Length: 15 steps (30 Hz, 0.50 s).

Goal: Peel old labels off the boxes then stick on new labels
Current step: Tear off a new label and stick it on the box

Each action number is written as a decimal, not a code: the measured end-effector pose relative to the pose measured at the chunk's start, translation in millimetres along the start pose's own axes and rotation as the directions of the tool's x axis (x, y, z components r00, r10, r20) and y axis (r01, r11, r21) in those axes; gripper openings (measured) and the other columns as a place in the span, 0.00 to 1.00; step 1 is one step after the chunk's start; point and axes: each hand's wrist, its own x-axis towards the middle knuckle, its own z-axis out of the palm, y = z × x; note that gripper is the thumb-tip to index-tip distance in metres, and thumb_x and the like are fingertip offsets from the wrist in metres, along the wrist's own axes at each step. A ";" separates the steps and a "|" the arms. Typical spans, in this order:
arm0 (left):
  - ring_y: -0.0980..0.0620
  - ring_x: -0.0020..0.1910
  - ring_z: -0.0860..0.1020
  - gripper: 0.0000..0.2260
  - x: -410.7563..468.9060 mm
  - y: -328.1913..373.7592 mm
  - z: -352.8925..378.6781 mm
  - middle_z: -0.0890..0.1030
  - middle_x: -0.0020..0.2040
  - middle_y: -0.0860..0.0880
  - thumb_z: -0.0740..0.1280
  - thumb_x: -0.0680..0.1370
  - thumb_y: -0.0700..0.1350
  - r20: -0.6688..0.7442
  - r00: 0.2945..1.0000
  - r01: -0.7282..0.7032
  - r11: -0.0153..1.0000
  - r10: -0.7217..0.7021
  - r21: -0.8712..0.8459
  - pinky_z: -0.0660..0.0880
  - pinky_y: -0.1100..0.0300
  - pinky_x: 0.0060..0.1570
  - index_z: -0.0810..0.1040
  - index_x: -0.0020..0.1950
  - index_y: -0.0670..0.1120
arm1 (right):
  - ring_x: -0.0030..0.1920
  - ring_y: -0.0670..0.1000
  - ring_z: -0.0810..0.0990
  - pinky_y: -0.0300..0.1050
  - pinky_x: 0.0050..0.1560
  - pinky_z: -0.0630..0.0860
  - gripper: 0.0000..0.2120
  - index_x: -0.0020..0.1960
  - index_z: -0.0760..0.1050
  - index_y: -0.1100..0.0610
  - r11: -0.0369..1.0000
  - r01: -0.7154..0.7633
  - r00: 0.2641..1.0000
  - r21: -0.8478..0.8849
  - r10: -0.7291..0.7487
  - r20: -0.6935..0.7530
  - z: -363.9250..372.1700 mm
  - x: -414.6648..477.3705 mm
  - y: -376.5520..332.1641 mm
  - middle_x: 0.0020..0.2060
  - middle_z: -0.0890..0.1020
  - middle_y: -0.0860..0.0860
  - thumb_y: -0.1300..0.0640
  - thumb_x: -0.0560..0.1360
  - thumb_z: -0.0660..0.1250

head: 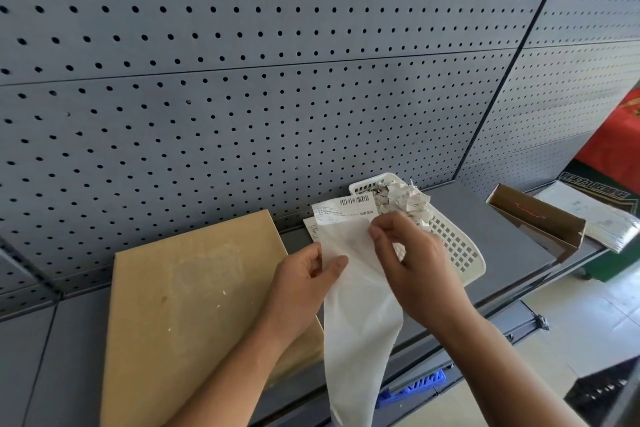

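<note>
Residue on the flat box (194, 305) lying on the shelf (485, 218) suggests the old label is already off. Left hand (301, 284) and right hand (415, 263) both pinch the new label (346, 218), not yet stuck on.

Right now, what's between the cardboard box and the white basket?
Head view: the label strip, pinched by left hand and right hand, spans that gap.
</note>
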 end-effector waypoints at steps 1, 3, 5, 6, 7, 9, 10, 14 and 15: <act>0.47 0.51 0.85 0.06 0.5 -1.8 -0.8 0.87 0.51 0.47 0.69 0.81 0.42 -0.002 1.000 0.003 1.000 -0.003 0.029 0.81 0.43 0.55 0.82 0.56 0.43 | 0.47 0.37 0.80 0.44 0.44 0.79 0.04 0.51 0.77 0.52 1.000 -0.022 0.999 0.012 0.022 -0.023 -3.1 2.8 0.2 0.43 0.80 0.34 0.53 0.81 0.65; 0.46 0.50 0.85 0.04 0.1 -3.4 -1.1 0.87 0.49 0.47 0.70 0.81 0.42 0.009 1.000 0.002 0.996 -0.003 0.087 0.81 0.41 0.54 0.82 0.54 0.44 | 0.48 0.33 0.79 0.38 0.44 0.76 0.03 0.50 0.76 0.51 0.997 -0.054 0.996 0.053 0.058 -0.073 -10.1 8.6 0.5 0.42 0.79 0.33 0.54 0.81 0.64; 0.48 0.49 0.85 0.04 -0.2 -3.3 -0.8 0.87 0.48 0.49 0.70 0.80 0.41 0.026 1.000 -0.008 0.991 0.005 0.133 0.81 0.43 0.54 0.82 0.54 0.45 | 0.49 0.34 0.79 0.37 0.44 0.75 0.03 0.49 0.74 0.49 0.993 -0.064 0.993 0.094 0.073 -0.096 -15.5 12.9 -0.6 0.42 0.80 0.35 0.55 0.81 0.64; 0.49 0.49 0.85 0.04 0.4 -3.7 -0.7 0.87 0.49 0.50 0.70 0.80 0.41 0.034 0.999 -0.007 0.990 0.002 0.139 0.81 0.45 0.54 0.82 0.54 0.46 | 0.49 0.36 0.79 0.39 0.44 0.75 0.04 0.48 0.74 0.48 0.993 -0.061 0.993 0.103 0.070 -0.091 -17.3 14.1 -1.5 0.42 0.81 0.36 0.55 0.81 0.64; 0.50 0.49 0.85 0.05 1.1 -3.8 -0.7 0.87 0.49 0.50 0.71 0.80 0.40 0.038 0.999 -0.004 0.991 -0.001 0.131 0.82 0.47 0.53 0.82 0.55 0.46 | 0.49 0.37 0.80 0.40 0.44 0.76 0.04 0.48 0.73 0.47 0.994 -0.049 0.995 0.102 0.057 -0.077 -18.3 14.8 -2.4 0.43 0.81 0.37 0.55 0.81 0.64; 0.50 0.50 0.84 0.07 1.4 -0.7 0.6 0.86 0.50 0.48 0.72 0.80 0.43 0.052 0.999 -0.008 0.997 0.004 0.082 0.81 0.51 0.53 0.80 0.57 0.46 | 0.48 0.37 0.80 0.39 0.46 0.76 0.03 0.49 0.74 0.49 0.996 -0.002 1.000 0.090 0.004 -0.016 -19.5 13.4 -4.4 0.43 0.81 0.38 0.54 0.81 0.64; 0.47 0.51 0.84 0.09 1.5 1.2 1.0 0.86 0.50 0.46 0.72 0.79 0.45 0.058 0.998 -0.011 0.999 0.009 0.041 0.80 0.51 0.53 0.79 0.58 0.46 | 0.48 0.38 0.80 0.40 0.47 0.76 0.03 0.49 0.75 0.51 0.996 0.026 0.999 0.090 -0.029 0.035 -19.7 12.0 -5.8 0.43 0.81 0.39 0.55 0.81 0.63; 0.46 0.49 0.84 0.13 1.8 7.3 -0.9 0.86 0.49 0.43 0.72 0.78 0.48 0.019 1.000 -0.001 0.992 0.004 -0.128 0.80 0.55 0.50 0.79 0.57 0.41 | 0.47 0.41 0.80 0.47 0.48 0.77 0.05 0.51 0.76 0.53 0.987 0.124 0.975 0.101 -0.140 0.174 -17.7 5.9 -9.4 0.43 0.81 0.41 0.54 0.82 0.63; 0.46 0.48 0.84 0.13 2.4 6.6 -2.0 0.86 0.48 0.41 0.72 0.77 0.47 -0.001 1.000 -0.003 0.991 0.003 -0.132 0.79 0.53 0.50 0.79 0.56 0.40 | 0.47 0.42 0.80 0.47 0.47 0.77 0.05 0.51 0.76 0.53 0.987 0.127 0.974 0.103 -0.143 0.173 -17.2 5.5 -9.5 0.43 0.81 0.41 0.54 0.81 0.62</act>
